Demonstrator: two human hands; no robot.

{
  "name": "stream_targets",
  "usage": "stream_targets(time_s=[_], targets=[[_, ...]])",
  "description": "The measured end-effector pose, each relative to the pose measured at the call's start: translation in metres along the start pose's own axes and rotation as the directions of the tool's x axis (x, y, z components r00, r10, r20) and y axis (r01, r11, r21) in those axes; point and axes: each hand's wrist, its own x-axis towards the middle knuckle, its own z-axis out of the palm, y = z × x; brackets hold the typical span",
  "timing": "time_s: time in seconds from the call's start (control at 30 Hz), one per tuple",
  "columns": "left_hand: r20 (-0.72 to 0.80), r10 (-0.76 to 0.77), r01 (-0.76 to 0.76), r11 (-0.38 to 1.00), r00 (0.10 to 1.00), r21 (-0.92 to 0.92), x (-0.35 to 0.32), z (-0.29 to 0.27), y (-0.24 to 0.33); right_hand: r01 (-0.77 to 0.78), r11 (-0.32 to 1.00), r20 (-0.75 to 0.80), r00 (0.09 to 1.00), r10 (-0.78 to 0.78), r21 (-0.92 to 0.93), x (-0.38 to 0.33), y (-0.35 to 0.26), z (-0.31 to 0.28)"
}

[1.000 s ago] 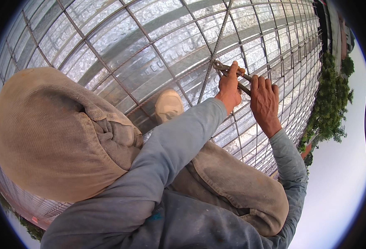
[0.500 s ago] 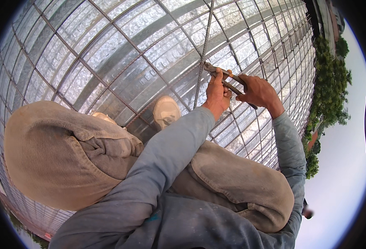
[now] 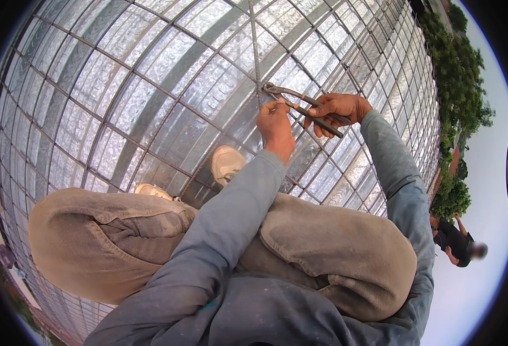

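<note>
I squat on a grid of steel reinforcing bars (image 3: 150,109) laid over shiny silver sheeting (image 3: 208,63). My right hand (image 3: 337,109) grips the handles of long metal pincers (image 3: 300,104), whose jaws sit at a bar crossing (image 3: 265,87). My left hand (image 3: 276,124) is beside the jaws, fingers pinched at the same crossing, apparently on thin tie wire that is too small to make out. My knees in dusty beige trousers (image 3: 110,242) fill the lower view, and my pale shoes (image 3: 228,164) rest on the bars.
The bar grid stretches away in all directions. Green trees (image 3: 461,86) line the right edge. Another person in dark clothes (image 3: 452,242) bends over at the far right, well apart from my hands.
The view has shifted, so my hands and the pincers now appear further left and lower. Both hands stay at the bar crossing with the pincers still gripped.
</note>
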Motion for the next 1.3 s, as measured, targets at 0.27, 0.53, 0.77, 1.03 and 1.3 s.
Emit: stream_targets(time_s=[0.27, 0.53, 0.77, 1.03, 1.3], targets=[[0.13, 0.219, -0.218, 0.976, 0.967, -0.02, 0.025, -0.002, 0.008, 0.44, 0.891, -0.165, 0.893, -0.42, 0.112, 0.027, 0.05, 0.044], [0.27, 0.35, -0.418, 0.871, 0.897, 0.258, 0.025, 0.009, 0.02, 0.612, 0.789, -0.381, 0.718, -0.582, -0.053, 0.034, 0.072, 0.064], [0.465, 0.328, -0.52, 0.765, 0.822, 0.38, 0.04, 0.011, 0.038, 0.561, 0.828, -0.603, 0.652, -0.459, -0.024, 0.022, 0.082, 0.065], [0.546, 0.066, -0.253, 0.927, 0.835, 0.276, 0.046, 0.009, 0.096, 0.028, 0.841, -0.835, 0.107, -0.539, -0.54, 0.024, 0.084, 0.054], [0.524, 0.054, 0.005, 0.994, 0.85, -0.11, 0.04, 0.005, 0.115, 0.47, 0.632, -0.537, 0.336, -0.774, -0.616, 0.063, 0.008, 0.118]])
